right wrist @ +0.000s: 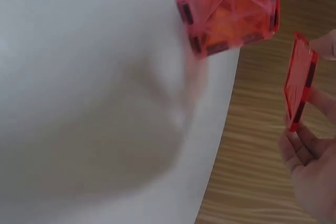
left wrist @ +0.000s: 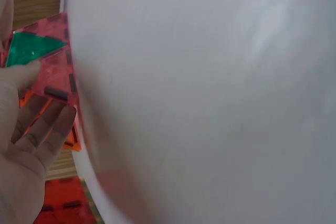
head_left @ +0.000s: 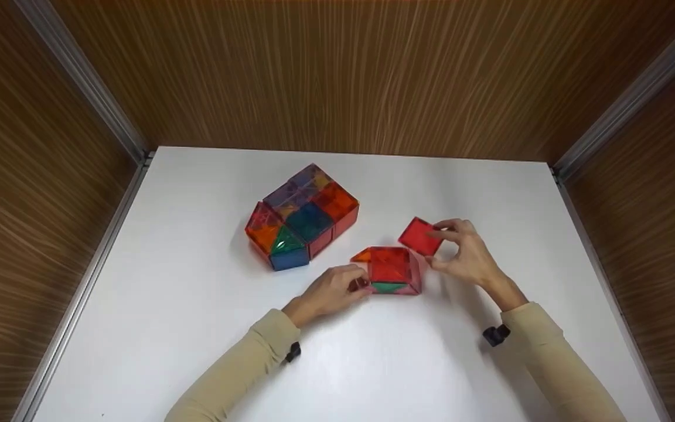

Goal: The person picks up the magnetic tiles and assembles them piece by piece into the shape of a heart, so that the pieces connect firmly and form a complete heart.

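Note:
My right hand [head_left: 466, 258] pinches a red square magnetic tile [head_left: 419, 237] by its edges, tilted and just to the right of a small box of magnetic tiles [head_left: 389, 265]. In the right wrist view, the thumb and fingers hold the tile [right wrist: 301, 82] from one side, apart from the box [right wrist: 233, 14]. The small box has a red top, pink sides, a green triangle [head_left: 388, 288] on its front and an orange triangle [head_left: 363, 255] sticking out at its left. My left hand [head_left: 337, 288] grips that left end, thumb over the front face and fingers curled behind it.
A larger block of magnetic tiles [head_left: 308, 217] in purple, blue, orange, red and green stands back and left of the small box. The white table [head_left: 197, 346] is enclosed by wood-grain panels [head_left: 337, 76] at the back and both sides.

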The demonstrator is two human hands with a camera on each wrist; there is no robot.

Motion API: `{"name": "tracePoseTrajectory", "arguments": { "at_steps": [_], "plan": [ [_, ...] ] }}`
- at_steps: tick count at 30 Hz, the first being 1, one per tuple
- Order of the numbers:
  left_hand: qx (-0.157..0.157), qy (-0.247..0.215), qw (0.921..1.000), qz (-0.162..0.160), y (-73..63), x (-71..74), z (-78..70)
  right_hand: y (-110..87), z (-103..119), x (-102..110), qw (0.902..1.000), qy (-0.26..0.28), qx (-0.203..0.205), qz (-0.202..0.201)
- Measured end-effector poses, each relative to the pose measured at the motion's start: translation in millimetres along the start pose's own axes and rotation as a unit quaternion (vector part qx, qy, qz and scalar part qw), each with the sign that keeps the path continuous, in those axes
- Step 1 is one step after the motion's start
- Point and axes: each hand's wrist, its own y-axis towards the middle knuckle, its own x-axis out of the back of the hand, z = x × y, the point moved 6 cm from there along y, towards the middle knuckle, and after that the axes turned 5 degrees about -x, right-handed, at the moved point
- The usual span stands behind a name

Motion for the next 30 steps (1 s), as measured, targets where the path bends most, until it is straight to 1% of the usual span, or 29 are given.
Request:
{"name": "tracePoseTrajectory", "arguments": {
  "at_steps": [4,8,10,13,16,20,24,27,30],
  "plan": [
    [-0.002,-0.017,0.9998,-0.013,-1.5,15.6,0.9,-2.1,18,-10,0.9987,0.002,0.044,0.025],
    [0.0,-0.022,0.9995,-0.025,1.9,34.8,1.1,-3.2,34,-21,0.9954,-0.002,0.081,0.051],
    [0.006,-0.023,0.9995,-0.023,5.3,42.7,0.6,-3.2,40,-27,0.9934,-0.006,0.094,0.065],
    [0.019,-0.03,0.9993,-0.008,11.8,50.2,-0.5,-3.1,50,-35,0.9905,-0.012,0.109,0.083],
    [0.033,-0.021,0.9992,0.011,18.4,53.2,-2.4,-3.6,57,-42,0.9872,-0.019,0.126,0.095],
    [0.032,0.008,0.9987,0.039,27.5,51.0,-6.0,-6.1,64,-49,0.9821,-0.031,0.152,0.106],
    [0.026,0.048,0.9964,0.064,34.9,45.8,-8.7,-7.6,67,-52,0.9794,-0.038,0.165,0.11],
    [0.021,0.068,0.9948,0.073,38.7,43.6,-9.7,-7.9,69,-52,0.978,-0.039,0.174,0.109],
    [0.018,0.065,0.9951,0.072,40.5,43.8,-10.1,-8.9,69,-52,0.9769,-0.034,0.185,0.101]
  ]
}}
